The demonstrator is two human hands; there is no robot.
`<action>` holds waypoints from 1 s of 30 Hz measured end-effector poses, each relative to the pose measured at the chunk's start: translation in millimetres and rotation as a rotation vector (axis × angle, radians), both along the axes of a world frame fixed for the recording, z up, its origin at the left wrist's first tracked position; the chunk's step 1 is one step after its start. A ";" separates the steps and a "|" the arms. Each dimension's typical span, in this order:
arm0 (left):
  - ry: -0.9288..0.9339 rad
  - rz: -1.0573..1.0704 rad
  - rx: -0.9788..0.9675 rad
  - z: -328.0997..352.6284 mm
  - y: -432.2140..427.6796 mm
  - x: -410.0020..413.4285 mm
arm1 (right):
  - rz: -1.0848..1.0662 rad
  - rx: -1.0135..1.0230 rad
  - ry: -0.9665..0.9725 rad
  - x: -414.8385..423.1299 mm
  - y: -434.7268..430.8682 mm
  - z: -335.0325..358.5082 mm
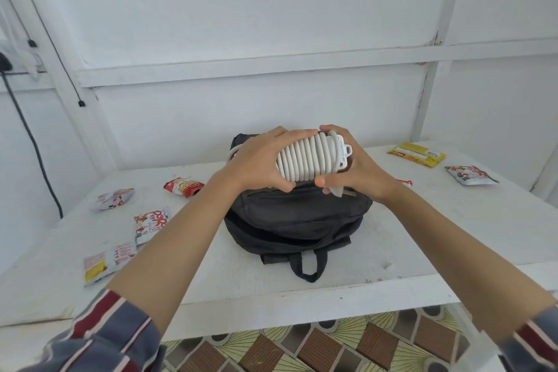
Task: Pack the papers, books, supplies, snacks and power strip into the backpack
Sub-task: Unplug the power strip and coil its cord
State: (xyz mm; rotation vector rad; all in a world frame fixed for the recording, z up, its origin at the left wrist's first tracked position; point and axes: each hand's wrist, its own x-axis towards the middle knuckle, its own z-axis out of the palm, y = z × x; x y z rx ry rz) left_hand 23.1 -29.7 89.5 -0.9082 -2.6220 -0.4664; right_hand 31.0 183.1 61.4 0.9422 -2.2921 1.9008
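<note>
Both hands, the left hand (256, 160) and the right hand (353, 169), grip the power strip (308, 157), its white cord wound around it, just above the black backpack (296, 220) on the table (453, 220); snack packets (148, 225) lie scattered around.

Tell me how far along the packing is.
Nothing visibly packed; the backpack's inside is hidden. In hand: left hand and right hand hold the cord-wrapped power strip above it. Left: snack packets and a yellow packet on the table.

White cord-wrapped power strip (305, 157) held above black backpack (297, 220)
</note>
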 end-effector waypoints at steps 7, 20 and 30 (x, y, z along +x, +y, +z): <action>-0.095 -0.003 0.020 -10.6 8.8 -1.4 | -0.100 -0.009 0.016 1.1 -0.9 -11.5; -0.050 -0.030 -0.022 -37.8 23.8 3.1 | -0.105 -0.166 -0.258 7.7 27.7 -44.9; -0.135 0.070 0.332 -105.8 4.1 23.7 | -0.125 -0.214 -0.419 15.1 94.5 -69.7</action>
